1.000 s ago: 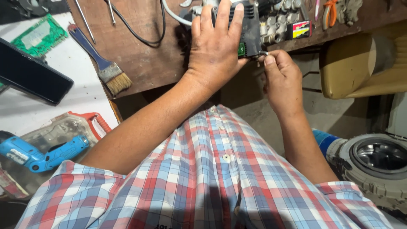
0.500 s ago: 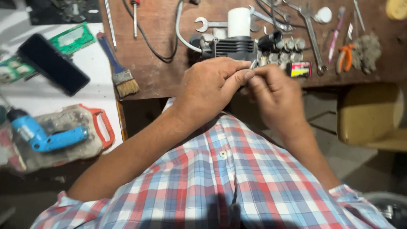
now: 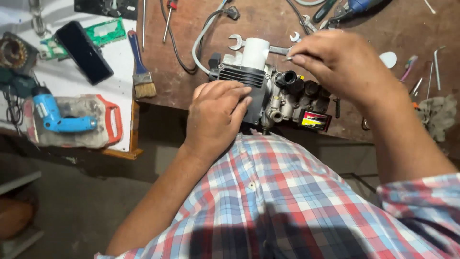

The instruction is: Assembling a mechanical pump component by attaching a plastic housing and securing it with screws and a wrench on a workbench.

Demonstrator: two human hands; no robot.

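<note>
1. Brown wooden workbench, head view — a pump unit sits at its near edge, just above the person's plaid shirt.
2. Left hand: fingers loosely spread and laid flat over the pump unit's dark finned end, palm resting on it, not clenched.
3. Right hand: fingers curled, thumb and forefinger pinched together above the pump unit's metal valve end; whether a small part sits in the pinch cannot be told.
4. Pump unit, orientation: long axis runs left to right across the bench edge, dark housing to the left, metal fittings and a red-and-yellow label to the right; a white cylinder stands upright on top.
5. Open-end wrench lies just behind the white cylinder.
6. Paintbrush lies left of the pump unit, bristles toward the person.
7. Blue power drill rests on a case on the white surface at far left — well apart from both hands.
</note>
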